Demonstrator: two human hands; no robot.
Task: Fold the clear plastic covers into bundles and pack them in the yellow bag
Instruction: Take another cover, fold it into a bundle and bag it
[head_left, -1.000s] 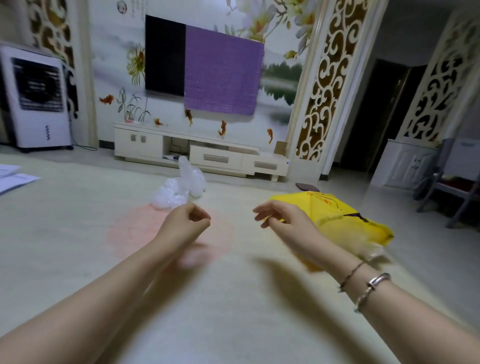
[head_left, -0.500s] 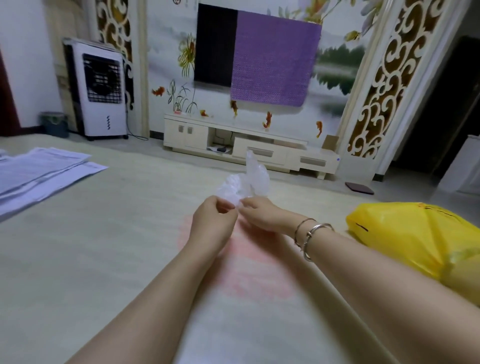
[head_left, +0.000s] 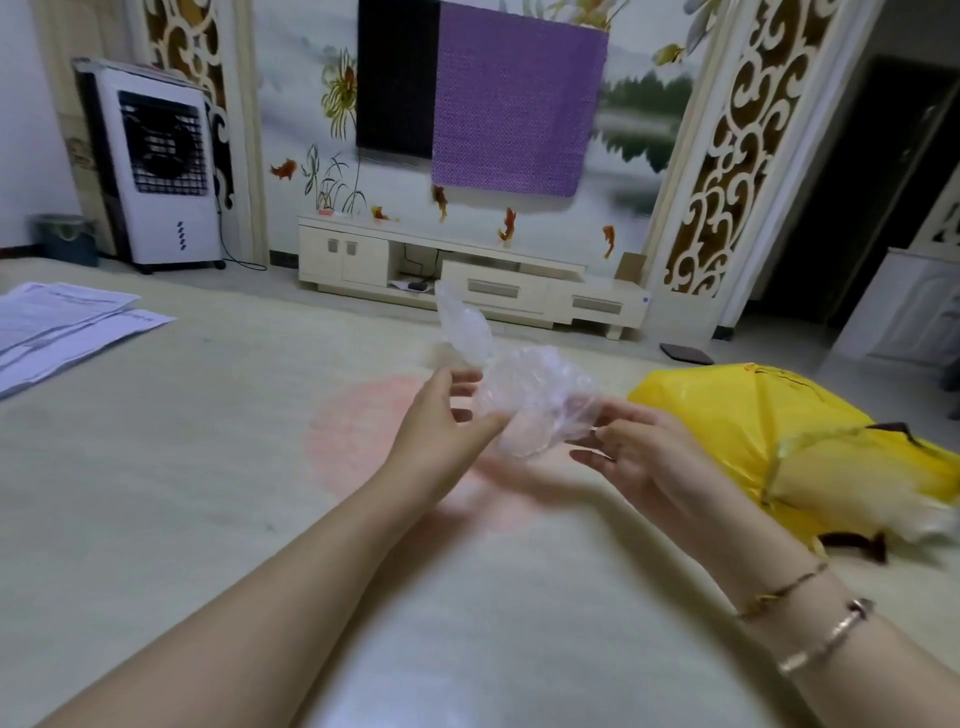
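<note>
A crumpled clear plastic cover (head_left: 524, 400) is lifted above the pale surface between both hands, one end sticking up. My left hand (head_left: 441, 421) holds its left side, thumb under it and fingers behind. My right hand (head_left: 634, 447) pinches its right edge between thumb and fingertips. The yellow bag (head_left: 800, 447) lies on the surface just right of my right hand, bulging, its mouth towards the right edge.
Sheets of white paper (head_left: 62, 327) lie at the far left of the surface. A pink round patch (head_left: 358, 431) shows on the surface under the hands. Beyond stand a white TV cabinet (head_left: 467, 280) and an air cooler (head_left: 156, 171).
Both hands reached the clear plastic cover on the surface, took hold of it and lifted it nearer to me. The view has turned left, putting the yellow bag at the right.
</note>
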